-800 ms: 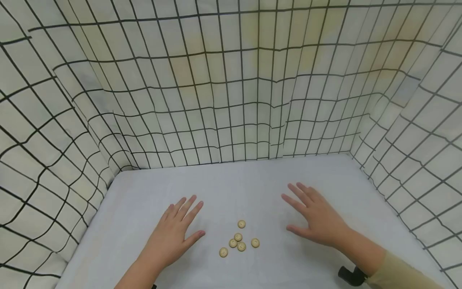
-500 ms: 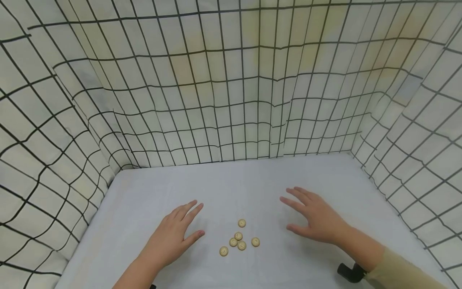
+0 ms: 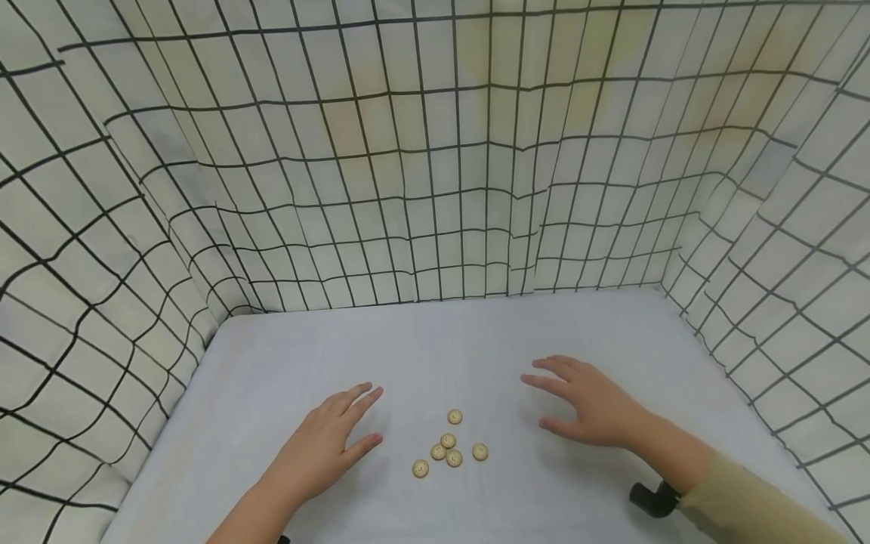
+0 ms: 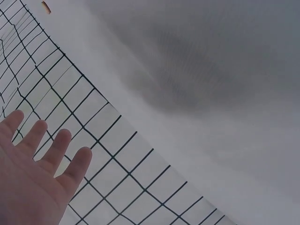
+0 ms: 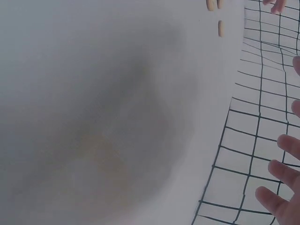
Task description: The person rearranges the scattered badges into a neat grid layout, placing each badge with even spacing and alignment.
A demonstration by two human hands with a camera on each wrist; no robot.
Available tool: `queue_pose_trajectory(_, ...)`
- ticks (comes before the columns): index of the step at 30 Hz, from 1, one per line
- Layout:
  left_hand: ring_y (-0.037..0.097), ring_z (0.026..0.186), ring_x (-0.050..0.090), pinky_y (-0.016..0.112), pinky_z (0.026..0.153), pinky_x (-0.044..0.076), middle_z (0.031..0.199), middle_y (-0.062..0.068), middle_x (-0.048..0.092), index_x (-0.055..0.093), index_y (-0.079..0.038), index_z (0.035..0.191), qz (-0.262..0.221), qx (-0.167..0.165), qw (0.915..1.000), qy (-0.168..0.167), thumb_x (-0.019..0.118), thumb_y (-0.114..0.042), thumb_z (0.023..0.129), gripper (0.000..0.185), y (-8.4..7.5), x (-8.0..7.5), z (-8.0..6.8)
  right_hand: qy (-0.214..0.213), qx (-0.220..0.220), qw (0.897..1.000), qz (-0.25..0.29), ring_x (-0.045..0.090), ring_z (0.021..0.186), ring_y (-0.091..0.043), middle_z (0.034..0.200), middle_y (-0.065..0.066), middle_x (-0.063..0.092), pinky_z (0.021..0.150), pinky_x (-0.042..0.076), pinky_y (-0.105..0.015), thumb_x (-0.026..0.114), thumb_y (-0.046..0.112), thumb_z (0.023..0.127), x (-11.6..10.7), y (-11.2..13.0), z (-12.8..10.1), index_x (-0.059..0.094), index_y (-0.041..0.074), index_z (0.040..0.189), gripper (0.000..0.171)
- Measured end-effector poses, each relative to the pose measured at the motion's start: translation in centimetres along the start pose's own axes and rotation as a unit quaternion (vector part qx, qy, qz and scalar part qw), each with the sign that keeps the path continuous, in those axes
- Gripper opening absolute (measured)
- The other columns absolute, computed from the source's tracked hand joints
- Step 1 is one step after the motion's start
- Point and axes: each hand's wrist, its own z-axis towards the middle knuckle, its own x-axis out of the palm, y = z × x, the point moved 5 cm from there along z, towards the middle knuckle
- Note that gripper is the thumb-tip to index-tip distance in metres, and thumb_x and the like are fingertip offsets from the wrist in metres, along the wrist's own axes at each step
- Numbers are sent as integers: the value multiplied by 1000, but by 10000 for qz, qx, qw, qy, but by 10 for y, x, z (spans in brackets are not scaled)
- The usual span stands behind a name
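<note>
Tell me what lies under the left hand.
Only pale tabletop shows around the left hand, fingers spread. The six buttons lie apart to its right. Whatever lies directly beneath the palm is covered.

Grid-patterned cloth walls surround a white tabletop.

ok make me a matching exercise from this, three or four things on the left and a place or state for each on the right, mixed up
Things
1. left hand
2. right hand
3. small round beige buttons
4. black-gridded cream cloth

Places or states
A. walls behind and at both sides
B. open, right of the cluster
C. clustered between the hands on the pale grey table
D. open, left of the cluster

Pairs: 1-D, 2-B, 3-C, 4-A
</note>
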Motion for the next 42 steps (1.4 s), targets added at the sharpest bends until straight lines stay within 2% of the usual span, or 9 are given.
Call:
queue_pose_trajectory(6, 28, 135, 45, 55, 104, 38, 151, -2, 44, 43, -28, 151, -202, -89, 9996, 177, 65, -49, 93, 65, 0, 5, -1, 314, -25, 9991, 291, 45, 133, -26, 144, 1, 50, 105, 39, -52, 70, 48, 89, 4, -2, 5, 50, 34, 145, 62)
queue_pose_trajectory(10, 27, 135, 46, 54, 105, 37, 148, -3, 48, 48, -29, 147, -308, -217, 9983, 440, 67, -48, 92, 61, -1, 10, -1, 503, -41, 9976, 477, 47, 131, -24, 140, 1, 53, 105, 39, -49, 71, 46, 88, 7, -3, 10, 52, 34, 143, 59)
queue_pose_trajectory(14, 28, 133, 48, 54, 104, 38, 144, -1, 52, 54, -28, 143, -485, -182, 9966, 648, 70, -44, 90, 57, -4, 14, 0, 672, -5, 9956, 657, 49, 128, -22, 137, 2, 55, 104, 41, -46, 73, 45, 87, 12, -5, 16, 56, 36, 140, 56)
queue_pose_trajectory(19, 28, 126, 53, 52, 100, 42, 136, 0, 57, 62, -25, 135, -649, 180, 9946, 787, 75, -37, 88, 51, -7, 22, 2, 920, 43, 9921, 855, 51, 125, -20, 134, 3, 56, 103, 42, -44, 74, 44, 86, 18, -6, 26, 60, 37, 136, 52)
queue_pose_trajectory(25, 27, 118, 57, 50, 95, 46, 129, 0, 60, 68, -25, 128, -692, 699, 9917, 824, 77, -33, 85, 44, -10, 33, 5, 1165, -119, 9892, 886, 52, 123, -19, 132, 4, 58, 102, 43, -43, 74, 44, 87, 30, -5, 43, 61, 37, 135, 50)
queue_pose_trajectory(31, 23, 109, 58, 47, 90, 47, 121, -3, 61, 72, -28, 120, -655, 963, 9888, 932, 79, -33, 82, 39, -17, 41, 10, 1504, -182, 9838, 963, 52, 121, -19, 128, 5, 59, 102, 43, -43, 74, 44, 87, 37, 5, 62, 65, 35, 131, 46)
queue_pose_trajectory(42, 16, 103, 54, 39, 87, 47, 116, -7, 60, 74, -30, 117, -485, 1337, 9832, 1142, 79, -36, 83, 35, -25, 53, 18, 2067, -381, 9711, 1134, 53, 118, -14, 122, 9, 60, 102, 42, -37, 76, 42, 86, 51, 25, 96, 70, 36, 124, 38)
